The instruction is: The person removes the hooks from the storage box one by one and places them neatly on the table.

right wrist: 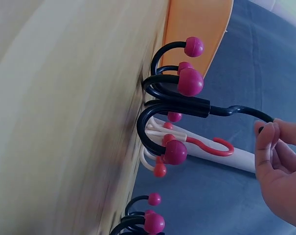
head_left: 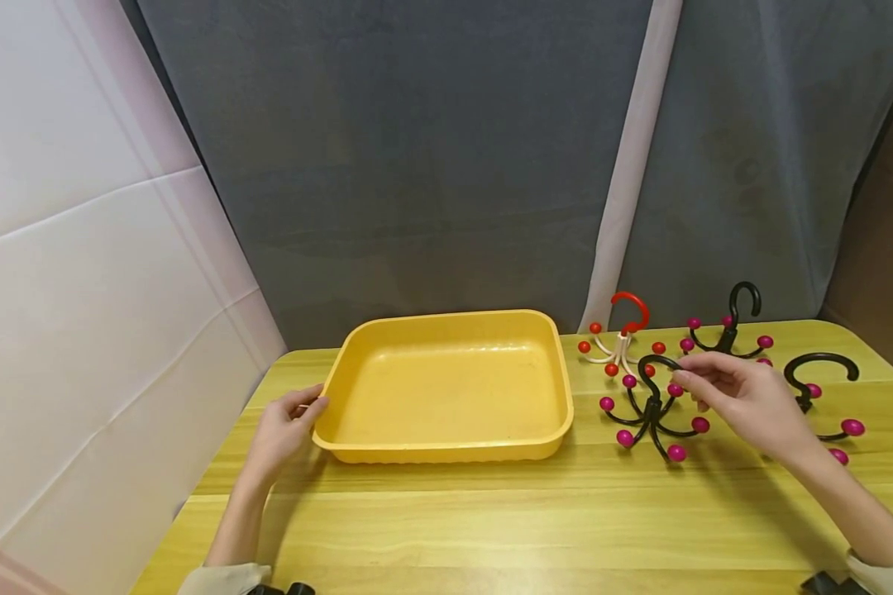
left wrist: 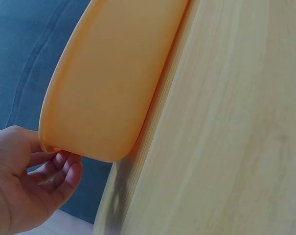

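Observation:
My left hand (head_left: 283,426) grips the left rim of a yellow plastic tray (head_left: 439,453), which has nothing in it. In the left wrist view the fingers (left wrist: 69,178) curl under the tray's lip. My right hand (head_left: 752,401) pinches the hook end of a black multi-arm hook hanger (head_left: 652,409) with pink ball tips, between thumb and fingertips. That hanger stands upright, its curved arms at the tabletop in the right wrist view; whether it bears on the wood I cannot tell.
Behind the held hanger stands a red-and-white hook hanger (head_left: 625,343). Two more black hangers are at the right: one at the back (head_left: 728,335), one (head_left: 818,359) partly hidden by my right hand. A grey curtain (head_left: 417,165) hangs behind the wooden table (head_left: 446,529).

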`<state>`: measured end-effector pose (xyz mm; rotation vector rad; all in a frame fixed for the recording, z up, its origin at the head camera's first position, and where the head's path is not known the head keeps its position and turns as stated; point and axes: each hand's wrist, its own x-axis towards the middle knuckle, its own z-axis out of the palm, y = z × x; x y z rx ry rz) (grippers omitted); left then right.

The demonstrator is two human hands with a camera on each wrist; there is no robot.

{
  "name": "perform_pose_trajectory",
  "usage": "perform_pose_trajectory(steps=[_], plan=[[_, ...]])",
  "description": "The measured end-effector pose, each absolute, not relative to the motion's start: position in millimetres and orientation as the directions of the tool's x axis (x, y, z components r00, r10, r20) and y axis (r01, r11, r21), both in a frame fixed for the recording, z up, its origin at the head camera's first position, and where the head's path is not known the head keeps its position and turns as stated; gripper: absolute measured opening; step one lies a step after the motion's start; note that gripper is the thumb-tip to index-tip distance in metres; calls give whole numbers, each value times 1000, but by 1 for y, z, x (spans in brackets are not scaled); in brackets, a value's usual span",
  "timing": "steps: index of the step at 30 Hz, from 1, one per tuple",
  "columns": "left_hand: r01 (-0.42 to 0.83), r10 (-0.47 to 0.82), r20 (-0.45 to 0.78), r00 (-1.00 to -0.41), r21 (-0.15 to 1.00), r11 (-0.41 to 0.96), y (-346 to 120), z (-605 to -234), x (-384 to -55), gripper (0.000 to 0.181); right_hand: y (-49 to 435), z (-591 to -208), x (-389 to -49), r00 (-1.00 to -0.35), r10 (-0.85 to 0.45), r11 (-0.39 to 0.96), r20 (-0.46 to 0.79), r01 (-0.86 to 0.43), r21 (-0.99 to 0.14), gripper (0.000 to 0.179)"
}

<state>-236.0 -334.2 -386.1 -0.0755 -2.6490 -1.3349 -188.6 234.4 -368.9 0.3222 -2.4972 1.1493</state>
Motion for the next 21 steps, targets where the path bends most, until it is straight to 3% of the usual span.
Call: perform_pose_trajectory(steps=[21], plan=[[126, -24, 178, -984, 781, 612, -335, -385, -236, 43, 233, -365, -187, -918, -95, 607, 386, -360, -708, 26]])
